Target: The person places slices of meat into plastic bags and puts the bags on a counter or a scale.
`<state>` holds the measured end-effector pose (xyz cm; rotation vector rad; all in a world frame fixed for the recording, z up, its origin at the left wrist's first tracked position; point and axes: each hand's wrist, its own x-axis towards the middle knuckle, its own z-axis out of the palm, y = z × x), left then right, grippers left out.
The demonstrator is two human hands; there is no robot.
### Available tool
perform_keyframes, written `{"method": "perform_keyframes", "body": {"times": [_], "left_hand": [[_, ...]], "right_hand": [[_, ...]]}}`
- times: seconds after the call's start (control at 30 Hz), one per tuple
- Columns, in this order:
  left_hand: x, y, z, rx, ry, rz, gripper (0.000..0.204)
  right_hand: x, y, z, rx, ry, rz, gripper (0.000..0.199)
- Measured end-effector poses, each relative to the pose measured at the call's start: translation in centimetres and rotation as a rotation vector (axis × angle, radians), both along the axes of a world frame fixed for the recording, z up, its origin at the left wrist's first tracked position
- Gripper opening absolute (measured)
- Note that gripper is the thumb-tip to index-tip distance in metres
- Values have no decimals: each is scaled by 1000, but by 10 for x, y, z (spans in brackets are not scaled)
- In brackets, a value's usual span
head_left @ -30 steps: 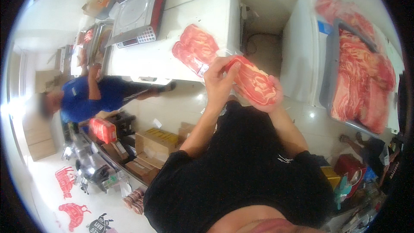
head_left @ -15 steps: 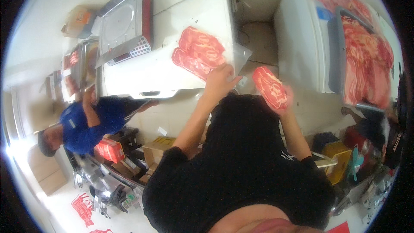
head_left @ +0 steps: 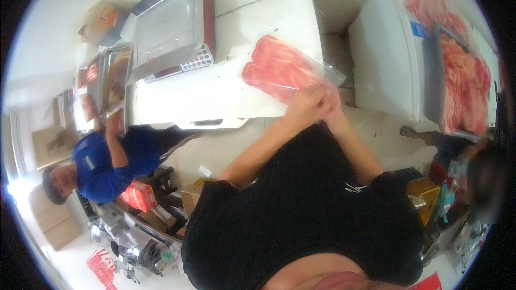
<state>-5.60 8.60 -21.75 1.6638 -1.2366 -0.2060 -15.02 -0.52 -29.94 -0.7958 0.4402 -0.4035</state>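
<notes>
A clear plastic bag (head_left: 334,75) of marbled red meat slices (head_left: 277,67) lies flat on the white worktop, with its loose end over the right edge. My left hand (head_left: 306,102) is closed at the bag's near right corner, pinching the plastic. Against it, fingers bent, is my right hand (head_left: 334,108); the two hands meet just off the worktop's edge. What the right fingers hold is hidden behind the left hand. No separate meat slice shows in the right hand.
A scale (head_left: 172,32) with a clear tray stands left on the worktop (head_left: 231,91). Farther left, a co-worker in blue (head_left: 107,158) reaches to metal trays (head_left: 117,75). On the right, a white freezer (head_left: 387,48) carries a grey tray (head_left: 432,83) heaped with meat. Another person is at far right.
My right hand came left to meet my left hand at the bag; the meat slice it held is no longer visible there. The bag lies flatter, and the view has shifted.
</notes>
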Motion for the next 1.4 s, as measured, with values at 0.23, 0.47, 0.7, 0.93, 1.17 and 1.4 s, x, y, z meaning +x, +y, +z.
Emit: {"method": "perform_keyframes", "body": {"times": [0.23,0.47,0.7,0.93,1.17,1.4], "left_hand": [[14,13,9,31,-25,-64,13],[126,34,-29,114,-174,296,24],[141,43,-42,231,-188,297,29],[138,41,-46,212,-205,312,30],[139,43,-40,247,-269,278,30],[139,34,-35,283,-165,273,34]], "right_hand": [[75,-2,11,-37,-72,54,55],[91,0,38,-147,-176,27,55],[83,-10,36,624,3,-16,52],[31,-4,14,679,-264,32,32],[47,-9,40,-11,-224,5,34],[26,3,31,212,8,-53,49]]}}
